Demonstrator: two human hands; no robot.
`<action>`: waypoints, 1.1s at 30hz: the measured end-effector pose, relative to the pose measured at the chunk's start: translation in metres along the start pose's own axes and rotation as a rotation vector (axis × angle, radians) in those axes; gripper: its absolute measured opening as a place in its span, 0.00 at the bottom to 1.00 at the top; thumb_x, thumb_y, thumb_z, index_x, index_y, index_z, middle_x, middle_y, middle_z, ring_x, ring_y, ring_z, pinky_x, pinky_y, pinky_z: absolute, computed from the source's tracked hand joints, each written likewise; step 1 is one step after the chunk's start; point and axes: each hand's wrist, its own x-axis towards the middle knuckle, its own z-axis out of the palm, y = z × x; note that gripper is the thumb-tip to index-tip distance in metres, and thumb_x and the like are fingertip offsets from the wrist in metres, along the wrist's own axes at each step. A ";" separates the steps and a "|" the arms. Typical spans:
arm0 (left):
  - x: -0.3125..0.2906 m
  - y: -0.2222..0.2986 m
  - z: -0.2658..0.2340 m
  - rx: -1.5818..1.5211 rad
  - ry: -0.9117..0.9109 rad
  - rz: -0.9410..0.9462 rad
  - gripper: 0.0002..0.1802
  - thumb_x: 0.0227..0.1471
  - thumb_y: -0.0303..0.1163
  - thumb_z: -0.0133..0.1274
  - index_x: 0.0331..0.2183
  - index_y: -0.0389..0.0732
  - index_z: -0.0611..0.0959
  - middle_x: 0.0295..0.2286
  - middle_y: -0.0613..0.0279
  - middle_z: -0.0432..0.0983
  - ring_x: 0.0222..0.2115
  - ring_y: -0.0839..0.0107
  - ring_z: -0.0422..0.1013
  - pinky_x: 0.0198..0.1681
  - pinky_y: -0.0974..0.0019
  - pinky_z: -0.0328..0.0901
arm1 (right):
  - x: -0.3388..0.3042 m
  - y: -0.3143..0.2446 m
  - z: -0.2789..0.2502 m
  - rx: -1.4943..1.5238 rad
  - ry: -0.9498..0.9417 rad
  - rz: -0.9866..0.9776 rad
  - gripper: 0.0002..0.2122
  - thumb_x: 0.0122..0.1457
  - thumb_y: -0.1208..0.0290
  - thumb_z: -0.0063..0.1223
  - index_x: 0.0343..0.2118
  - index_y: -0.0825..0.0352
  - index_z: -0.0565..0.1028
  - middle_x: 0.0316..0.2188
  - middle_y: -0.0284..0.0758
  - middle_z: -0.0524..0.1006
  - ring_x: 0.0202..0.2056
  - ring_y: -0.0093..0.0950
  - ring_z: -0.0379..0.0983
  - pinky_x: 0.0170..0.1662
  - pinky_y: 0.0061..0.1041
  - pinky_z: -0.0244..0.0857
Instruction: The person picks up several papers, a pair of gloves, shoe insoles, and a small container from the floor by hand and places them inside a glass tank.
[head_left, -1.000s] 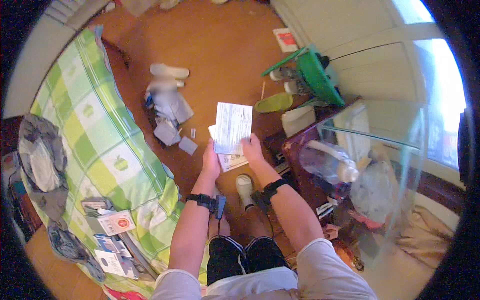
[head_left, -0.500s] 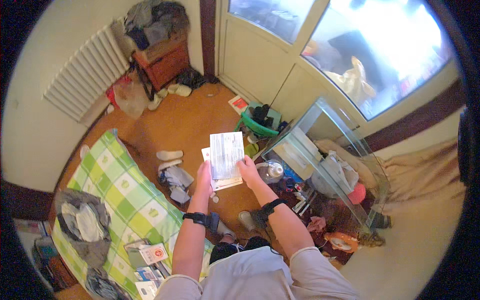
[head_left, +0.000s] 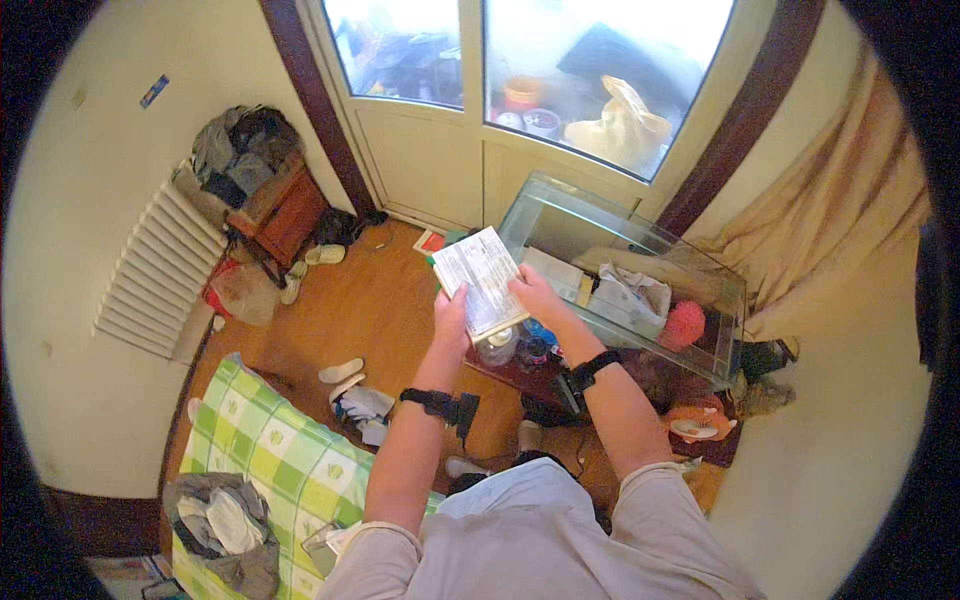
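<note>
Far left: white ribbed radiator [head_left: 160, 270] against the wall. Grey bundle of clothing [head_left: 262, 560] lies on the bed, with white cloth [head_left: 232, 522] inside it. Next, a reddish-brown cabinet [head_left: 295, 215] with dark garments [head_left: 240, 150] heaped on top. Green-and-white checked bedcover [head_left: 310, 455] spreads across the lower left; white shoe [head_left: 341, 371] on the floor beyond it.

Centre: left hand [head_left: 452, 318] grasps the left edge of a stack of printed sheets [head_left: 480, 275], thumb on the upper face. Stack is in mid-air ahead of the body, tilted; print too small to read. Clear bottle [head_left: 497, 348] shows just below it, on the dark red tabletop [head_left: 512, 376]. Right hand [head_left: 537, 298] grasps the stack's right edge, thumb likewise on top.

Right: glass tank [head_left: 565, 205], with a pinkish-red object [head_left: 684, 325] showing at its right part; orange-and-white item [head_left: 698, 424] near its lower corner. Beige curtain [head_left: 825, 220] at far right.
</note>
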 end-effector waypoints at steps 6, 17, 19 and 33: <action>0.039 -0.039 0.069 -0.167 0.040 -0.020 0.19 0.48 0.23 0.40 0.45 0.35 0.62 0.40 0.52 0.65 0.40 0.59 0.65 0.44 0.57 0.62 | -0.022 -0.039 -0.070 0.660 0.126 0.302 0.16 0.50 0.67 0.47 0.42 0.63 0.62 0.35 0.36 0.69 0.36 0.30 0.68 0.37 0.37 0.65; 0.089 -0.121 0.139 -0.222 0.183 -0.229 0.20 0.46 0.28 0.45 0.42 0.37 0.61 0.38 0.52 0.66 0.36 0.61 0.68 0.35 0.57 0.66 | 0.015 0.023 -0.166 0.884 0.102 0.363 0.13 0.53 0.73 0.43 0.42 0.68 0.62 0.38 0.41 0.69 0.37 0.38 0.68 0.39 0.48 0.63; 0.094 -0.124 0.154 -0.049 0.380 -0.338 0.23 0.46 0.30 0.45 0.45 0.39 0.58 0.39 0.52 0.64 0.36 0.60 0.67 0.37 0.57 0.65 | 0.020 0.027 -0.183 0.738 0.118 0.505 0.13 0.53 0.72 0.44 0.41 0.69 0.63 0.36 0.40 0.70 0.37 0.37 0.68 0.37 0.48 0.63; 0.203 -0.192 0.121 0.041 0.360 -0.615 0.22 0.46 0.23 0.36 0.46 0.43 0.60 0.40 0.53 0.65 0.36 0.54 0.68 0.29 0.46 0.66 | 0.090 0.087 -0.220 0.734 0.297 0.758 0.13 0.50 0.75 0.44 0.39 0.72 0.65 0.32 0.41 0.71 0.29 0.40 0.70 0.31 0.46 0.66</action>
